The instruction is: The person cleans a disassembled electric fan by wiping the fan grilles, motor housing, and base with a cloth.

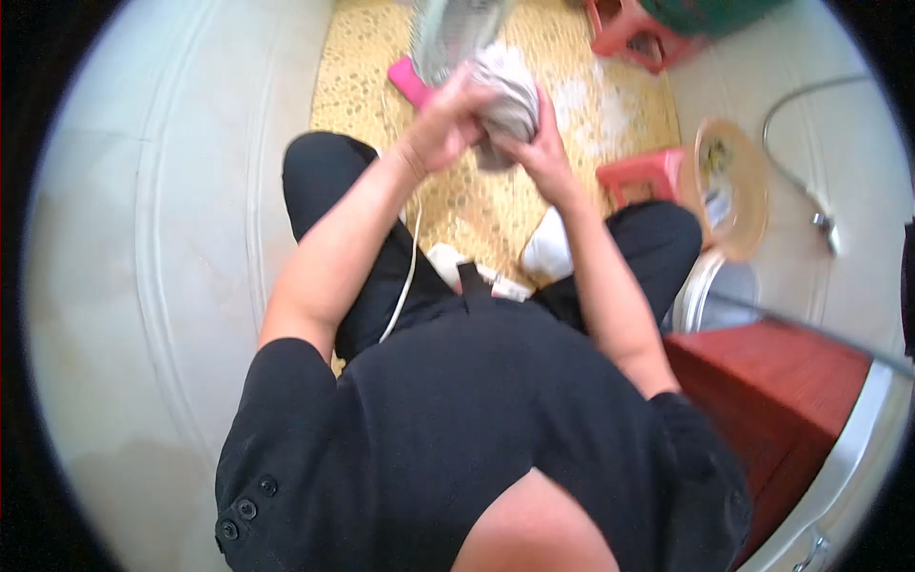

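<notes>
Both hands hold a bunched grey-and-white cloth (510, 100) in front of me, above the patterned yellow floor. My left hand (448, 124) grips it from the left side, its fingers wrapped over the cloth. On the other side, my right hand (541, 148) holds the cloth between thumb and fingers. Just beyond the cloth is a pale, ribbed plastic basket (448, 38), partly out of view at the top. A bright pink object (410, 82) lies on the floor left of the cloth; part of it is hidden.
To the right stand a red stool (643, 174), a tan basin (748, 191) and a white bucket (729, 286). Another red stool (634, 33) is at the top, beside something green. A shower hose (786, 172) hangs along the right wall. A white cord (410, 272) crosses my left leg.
</notes>
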Demonstrator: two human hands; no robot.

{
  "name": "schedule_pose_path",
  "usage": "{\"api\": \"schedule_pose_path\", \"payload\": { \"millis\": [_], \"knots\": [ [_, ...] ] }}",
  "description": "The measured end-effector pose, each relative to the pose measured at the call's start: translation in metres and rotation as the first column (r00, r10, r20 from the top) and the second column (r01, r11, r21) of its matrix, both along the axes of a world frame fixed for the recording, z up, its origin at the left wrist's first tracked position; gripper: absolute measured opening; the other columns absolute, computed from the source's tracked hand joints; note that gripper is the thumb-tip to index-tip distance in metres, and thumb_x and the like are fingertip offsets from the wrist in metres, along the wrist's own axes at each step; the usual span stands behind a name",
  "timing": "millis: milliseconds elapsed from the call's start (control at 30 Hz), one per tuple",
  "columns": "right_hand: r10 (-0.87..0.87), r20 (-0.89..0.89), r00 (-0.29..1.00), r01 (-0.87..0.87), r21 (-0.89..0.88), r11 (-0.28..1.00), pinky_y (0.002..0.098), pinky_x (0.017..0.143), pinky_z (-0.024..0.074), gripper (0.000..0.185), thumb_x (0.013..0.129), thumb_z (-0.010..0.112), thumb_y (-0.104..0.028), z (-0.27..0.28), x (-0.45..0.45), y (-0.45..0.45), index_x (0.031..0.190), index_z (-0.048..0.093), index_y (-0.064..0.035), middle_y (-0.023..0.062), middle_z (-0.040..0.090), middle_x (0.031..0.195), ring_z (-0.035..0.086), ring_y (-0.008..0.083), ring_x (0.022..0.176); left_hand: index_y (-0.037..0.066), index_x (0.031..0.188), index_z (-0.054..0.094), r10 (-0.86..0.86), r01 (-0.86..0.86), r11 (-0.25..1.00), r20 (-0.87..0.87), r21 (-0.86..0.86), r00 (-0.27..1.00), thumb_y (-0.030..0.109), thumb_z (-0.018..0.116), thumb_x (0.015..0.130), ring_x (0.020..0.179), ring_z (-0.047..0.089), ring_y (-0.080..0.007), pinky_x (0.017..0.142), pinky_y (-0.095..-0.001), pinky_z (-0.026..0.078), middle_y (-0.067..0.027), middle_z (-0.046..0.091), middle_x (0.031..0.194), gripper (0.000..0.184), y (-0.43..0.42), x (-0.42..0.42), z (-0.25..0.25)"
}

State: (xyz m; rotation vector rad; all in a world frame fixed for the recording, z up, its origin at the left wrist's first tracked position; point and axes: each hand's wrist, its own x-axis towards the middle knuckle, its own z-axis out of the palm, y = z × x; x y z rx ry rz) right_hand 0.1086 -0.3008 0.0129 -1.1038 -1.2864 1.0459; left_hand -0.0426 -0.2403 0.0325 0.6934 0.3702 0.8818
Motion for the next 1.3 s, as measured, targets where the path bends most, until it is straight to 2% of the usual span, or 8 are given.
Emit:
{"api": "schedule_pose_path", "payload": {
  "millis": [167,367,567,700,1000,1200,1267,1300],
  "knots": [
    [-0.129,-0.463,0.877,0.013,-0.246,0.969,0.0317,0.085,0.0484,0.041,0.094,0.054,-0.025,-0.016,0.011,0.009,0.128,0.048,-0.0039,0.0107,0.059,0.113,0.06,0.019,0.098,0.004,0.141,0.033,0.206,-0.09,0.97,-0.561,0.227,0.802,0.017,0.068,0.085,0.073,0.065,-0.0136,0.05,-0.0214,0.05,-0.0102,0.06,0.106,0.067,0.019,-0.013,0.002],
    [-0.02,-0.362,0.932,0.053,0.081,0.995,0.0294,0.058,0.048,0.049,0.097,0.043,-0.047,0.085,0.032,0.085,0.121,0.051,-0.0047,0.0114,0.063,0.092,0.058,0.0161,0.07,0.005,0.145,0.019,0.882,-0.132,0.47,-0.467,0.873,0.054,0.03,0.08,0.068,0.123,0.042,-0.0311,0.102,-0.0435,0.037,-0.0194,0.036,0.135,0.101,0.072,-0.019,0.013],
    [-0.375,0.158,0.914,0.304,0.348,0.887,0.0325,0.09,0.0432,0.039,0.093,0.058,-0.028,0.181,-0.002,0.21,0.12,0.054,-0.0008,0.0091,0.057,0.114,0.055,0.0192,0.105,0.004,0.146,0.007,0.841,-0.158,0.534,-0.502,0.831,0.202,0.038,0.082,0.061,0.13,0.033,-0.0388,0.109,-0.0441,0.029,-0.0246,0.033,0.138,0.119,0.149,-0.008,-0.003],
    [-0.597,0.668,0.444,0.061,0.642,0.764,0.0406,0.098,0.0388,0.044,0.081,0.067,-0.039,0.108,-0.009,0.306,0.108,0.065,-0.0045,0.011,0.059,0.116,0.052,0.0307,0.113,-0.001,0.145,0.015,0.751,-0.165,0.64,-0.566,0.75,0.341,0.035,0.082,0.057,0.129,0.036,-0.0373,0.108,-0.0423,0.03,-0.0249,0.036,0.138,0.116,0.153,-0.005,-0.002],
    [-0.783,0.577,0.231,-0.052,0.811,0.582,0.0471,0.092,0.0371,0.03,0.076,0.069,-0.028,0.092,-0.036,0.228,0.096,0.065,-0.0071,0.0026,0.062,0.106,0.046,0.0338,0.118,-0.003,0.134,0.035,0.832,-0.203,0.513,-0.424,0.834,0.358,0.029,0.084,0.054,0.125,0.042,-0.0359,0.105,-0.0423,0.035,-0.0222,0.045,0.131,0.1,0.134,-0.001,-0.009],
    [-0.381,0.7,0.604,-0.117,0.551,0.826,0.0461,0.104,0.0299,0.027,0.079,0.067,-0.02,0.056,-0.05,0.155,0.101,0.064,-0.0056,0.0079,0.061,0.107,0.047,0.0305,0.12,0.001,0.137,0.035,0.61,-0.453,0.729,-0.186,0.513,0.77,0.028,0.077,0.07,0.123,0.046,-0.0292,0.106,-0.0391,0.035,-0.0179,0.047,0.132,0.083,0.155,0.008,-0.053],
    [-0.194,0.195,0.961,0.133,0.287,0.949,0.0374,0.101,0.0358,0.027,0.09,0.058,-0.018,0.04,-0.038,0.137,0.111,0.062,-0.0013,0.0101,0.061,0.112,0.053,0.0266,0.114,0.001,0.139,0.034,0.913,-0.059,0.319,-0.29,0.946,0.286,0.028,0.072,0.077,0.123,0.047,-0.0231,0.107,-0.0349,0.034,-0.0136,0.048,0.133,0.077,0.172,-0.003,-0.056],
    [-0.183,-0.198,0.963,0.186,-0.007,0.983,0.0348,0.101,0.0363,0.031,0.094,0.053,-0.02,0.036,-0.033,0.125,0.116,0.061,0.0007,0.0105,0.06,0.118,0.053,0.0255,0.114,0.001,0.139,0.033,0.839,-0.131,0.44,-0.355,0.888,0.413,0.028,0.071,0.078,0.122,0.047,-0.0224,0.106,-0.0342,0.034,-0.0136,0.047,0.134,0.077,0.173,-0.007,-0.049]
  ]
}}
